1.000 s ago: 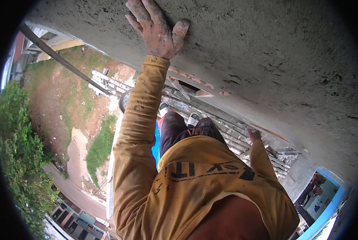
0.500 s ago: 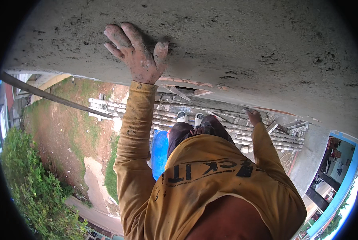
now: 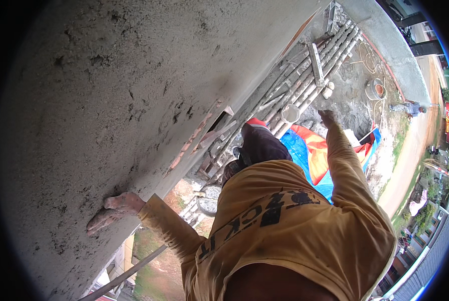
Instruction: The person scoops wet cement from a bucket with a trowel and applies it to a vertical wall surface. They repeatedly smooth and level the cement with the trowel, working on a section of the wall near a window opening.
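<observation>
My left hand (image 3: 115, 211) lies against the rough grey plastered wall (image 3: 104, 115), its fingers stretched out and grey with cement. It holds nothing. My right hand (image 3: 328, 118) is held out to the right in the air, away from the wall, with the fingers partly extended and nothing visible in them. Seen from above, it is nearest to a small pale bucket (image 3: 290, 114) by the bamboo poles (image 3: 304, 95) of the scaffold. Yellow sleeves, stained with dirt, cover both my arms.
My legs (image 3: 264, 143) are over the scaffold poles. A blue and orange tarpaulin (image 3: 317, 150) spreads below. A board (image 3: 315, 64) crosses the poles. Farther off are another bucket (image 3: 374, 89), a hose (image 3: 369, 57) and a person (image 3: 409, 108). A dark cable (image 3: 129, 275) runs lower left.
My view and body have turned to the right. The wall now fills the left side, with my left hand lower on it. My right hand has swung away from the wall, out over the ground.
</observation>
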Demonstrator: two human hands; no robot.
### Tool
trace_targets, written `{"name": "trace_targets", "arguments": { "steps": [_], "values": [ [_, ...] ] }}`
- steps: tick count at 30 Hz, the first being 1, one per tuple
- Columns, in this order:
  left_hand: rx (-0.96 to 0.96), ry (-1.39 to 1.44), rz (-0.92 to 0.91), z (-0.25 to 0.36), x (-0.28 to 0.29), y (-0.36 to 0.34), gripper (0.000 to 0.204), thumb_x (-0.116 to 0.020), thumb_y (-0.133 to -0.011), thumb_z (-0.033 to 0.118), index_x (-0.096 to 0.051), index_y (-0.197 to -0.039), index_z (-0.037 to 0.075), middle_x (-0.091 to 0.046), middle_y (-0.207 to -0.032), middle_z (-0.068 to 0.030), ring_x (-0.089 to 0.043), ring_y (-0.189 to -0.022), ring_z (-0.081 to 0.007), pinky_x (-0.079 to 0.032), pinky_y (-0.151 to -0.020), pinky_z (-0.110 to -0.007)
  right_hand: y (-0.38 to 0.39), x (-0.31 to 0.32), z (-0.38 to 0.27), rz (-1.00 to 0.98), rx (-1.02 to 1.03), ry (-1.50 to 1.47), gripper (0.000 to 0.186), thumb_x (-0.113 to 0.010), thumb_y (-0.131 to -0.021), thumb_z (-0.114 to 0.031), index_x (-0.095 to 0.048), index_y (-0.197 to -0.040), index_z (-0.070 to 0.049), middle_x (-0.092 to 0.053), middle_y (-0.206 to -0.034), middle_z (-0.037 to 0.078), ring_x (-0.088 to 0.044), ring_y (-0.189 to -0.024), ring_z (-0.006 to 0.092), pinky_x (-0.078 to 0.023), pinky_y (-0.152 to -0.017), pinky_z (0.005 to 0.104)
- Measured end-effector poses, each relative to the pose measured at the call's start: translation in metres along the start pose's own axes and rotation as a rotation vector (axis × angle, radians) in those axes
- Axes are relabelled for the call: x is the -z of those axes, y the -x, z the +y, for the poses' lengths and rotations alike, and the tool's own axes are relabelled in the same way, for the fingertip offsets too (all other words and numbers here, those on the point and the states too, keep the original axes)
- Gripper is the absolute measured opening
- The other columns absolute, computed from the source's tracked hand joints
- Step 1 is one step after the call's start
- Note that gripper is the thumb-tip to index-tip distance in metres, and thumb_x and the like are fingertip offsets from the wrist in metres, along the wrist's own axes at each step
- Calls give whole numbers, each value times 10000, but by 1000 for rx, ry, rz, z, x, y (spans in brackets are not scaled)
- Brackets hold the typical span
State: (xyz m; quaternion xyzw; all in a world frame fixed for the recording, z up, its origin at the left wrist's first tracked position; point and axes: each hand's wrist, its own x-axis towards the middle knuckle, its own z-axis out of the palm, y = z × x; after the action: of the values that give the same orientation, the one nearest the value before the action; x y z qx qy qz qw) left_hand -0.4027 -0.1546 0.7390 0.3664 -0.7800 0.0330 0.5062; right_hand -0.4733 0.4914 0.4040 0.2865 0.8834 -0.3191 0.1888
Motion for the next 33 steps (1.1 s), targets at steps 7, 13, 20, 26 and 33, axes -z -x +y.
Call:
{"name": "trace_targets", "arguments": {
  "steps": [7, 13, 20, 26, 33],
  "values": [
    [32, 31, 32, 23, -12, 10, 894, -48, -845, 659, 93, -1406, -23, 113, -1448, -291, 108, -1364, -387, 13, -1082, -519, -15, -25, 52, -149, 2, 417, 377, -622, -800, -396, -657, -913, -38, -668, -762, 154, -648, -611, 242, -498, -674, 383],
    [-10, -73, 174, -22, -23, -10, 953, -65, -810, 727, 44, -1421, 4, 60, -1472, -248, 45, -1372, -378, -9, -1096, -523, -57, -45, -60, -281, 186, 299, 501, -664, -732, -441, -653, -935, 16, -670, -846, 182, -630, -877, 273, -502, -727, 424],
    [40, 177, 97, -7, 2, 3, 858, -356, -850, 639, -146, -1429, 41, -33, -1472, -263, -1, -1367, -415, 19, -1076, -553, -47, -49, -255, -701, 865, 350, 379, -619, -827, -247, -602, -1041, 66, -650, -937, 116, -601, -849, 157, -473, -775, 282],
    [786, -60, -945, 23, 41, 302, 537, -506, -845, 507, -525, -1220, 123, -411, -1345, -96, -283, -1320, -260, -172, -1066, -543, -78, -68, -329, -871, 1082, 730, 317, -554, -852, -135, -565, -1109, 51, -632, -984, 129, -611, -823, 164, -525, -641, 267],
    [1072, -104, -1378, 102, 136, 487, 387, -481, -844, 399, -586, -1153, 192, -381, -1370, -80, -290, -1312, -256, -145, -1042, -615, -94, -105, -340, -985, 1213, 904, 332, -535, -835, -131, -570, -1108, 55, -643, -937, 119, -610, -843, 153, -506, -715, 264]
  ]
}}
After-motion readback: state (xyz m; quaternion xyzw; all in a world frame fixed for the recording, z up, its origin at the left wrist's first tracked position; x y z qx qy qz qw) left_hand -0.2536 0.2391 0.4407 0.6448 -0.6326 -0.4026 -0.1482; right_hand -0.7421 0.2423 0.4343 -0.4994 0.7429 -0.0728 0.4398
